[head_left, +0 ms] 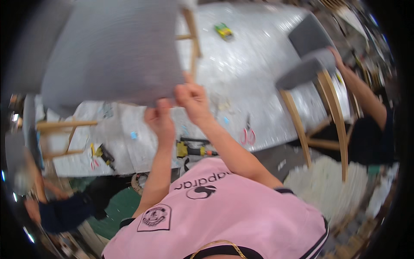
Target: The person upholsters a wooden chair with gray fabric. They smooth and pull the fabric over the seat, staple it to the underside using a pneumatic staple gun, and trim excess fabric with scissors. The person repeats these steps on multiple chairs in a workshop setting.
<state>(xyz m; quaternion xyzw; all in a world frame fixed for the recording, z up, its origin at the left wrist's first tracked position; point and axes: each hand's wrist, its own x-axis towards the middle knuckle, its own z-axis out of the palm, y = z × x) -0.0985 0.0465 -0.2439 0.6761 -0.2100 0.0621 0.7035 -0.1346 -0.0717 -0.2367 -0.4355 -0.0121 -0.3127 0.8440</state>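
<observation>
A grey upholstered chair (pixel 116 52) fills the upper left, close to me and slightly blurred. Its light wooden leg (pixel 191 32) shows to the right of the grey padding. At the near right corner of the padding, my left hand (pixel 162 123) is closed, thumb and fingers pinching the lower edge of the cover. My right hand (pixel 195 102) is closed on the same corner, just to the right of the left one. Whatever small piece may lie between the fingertips is too blurred to make out.
A plastic-covered table (pixel 250 82) carries a green-yellow packet (pixel 223 31), red-handled scissors (pixel 248 134), a yellow-black power tool (pixel 189 149) and another tool (pixel 105 156). Right, a co-worker's arm (pixel 366 90) reaches a grey chair (pixel 308 71). Another person (pixel 64 213) stands left beside a wooden-legged chair (pixel 64 125).
</observation>
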